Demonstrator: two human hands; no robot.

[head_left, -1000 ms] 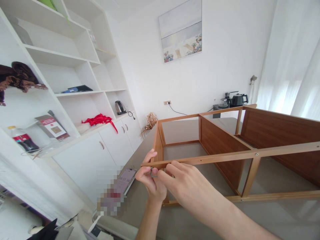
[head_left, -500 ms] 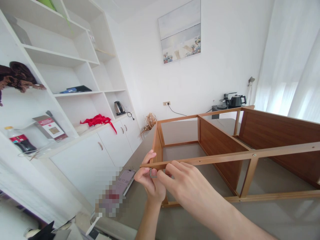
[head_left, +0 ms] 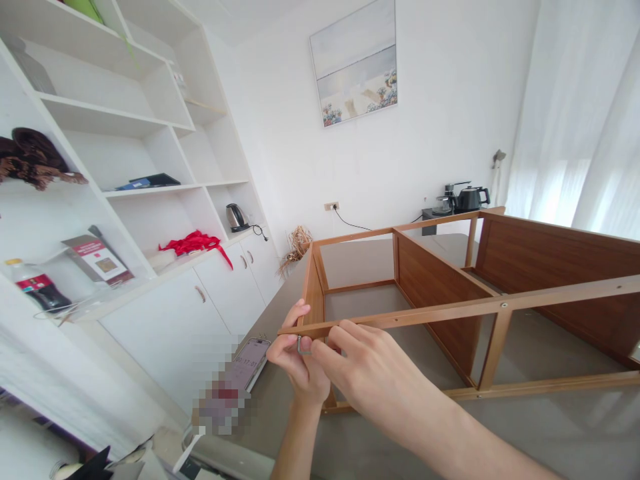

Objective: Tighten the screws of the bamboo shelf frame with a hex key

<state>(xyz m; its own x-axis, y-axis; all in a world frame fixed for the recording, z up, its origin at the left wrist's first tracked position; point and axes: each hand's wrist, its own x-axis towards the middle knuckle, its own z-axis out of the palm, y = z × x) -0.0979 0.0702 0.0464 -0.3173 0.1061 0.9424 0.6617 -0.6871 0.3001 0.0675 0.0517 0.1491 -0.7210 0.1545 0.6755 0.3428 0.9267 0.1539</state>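
A brown wooden shelf frame [head_left: 440,311] lies on its side on a grey tabletop [head_left: 540,433]. My left hand [head_left: 299,373] is closed around the near left corner of the frame, thumb below the rail and a finger above it. At that corner a small L-shaped hex key [head_left: 301,348] stands with its short end up against the underside of the rail. My right hand [head_left: 357,360] pinches the long end of the hex key, its fingers curled just under and beside the rail. The fingertips partly hide the key, and the screw it meets is not visible.
Left of my hands lies a phone [head_left: 251,360] showing a timer, partly pixelated. White shelving [head_left: 165,193] with a cola bottle [head_left: 37,287], a box [head_left: 100,257] and a kettle [head_left: 236,217] stands at the left. A black kettle [head_left: 470,199] is at the back right.
Both hands stay at the frame's corner, and the hex key has turned only slightly, if at all. The whole view has shifted a little.
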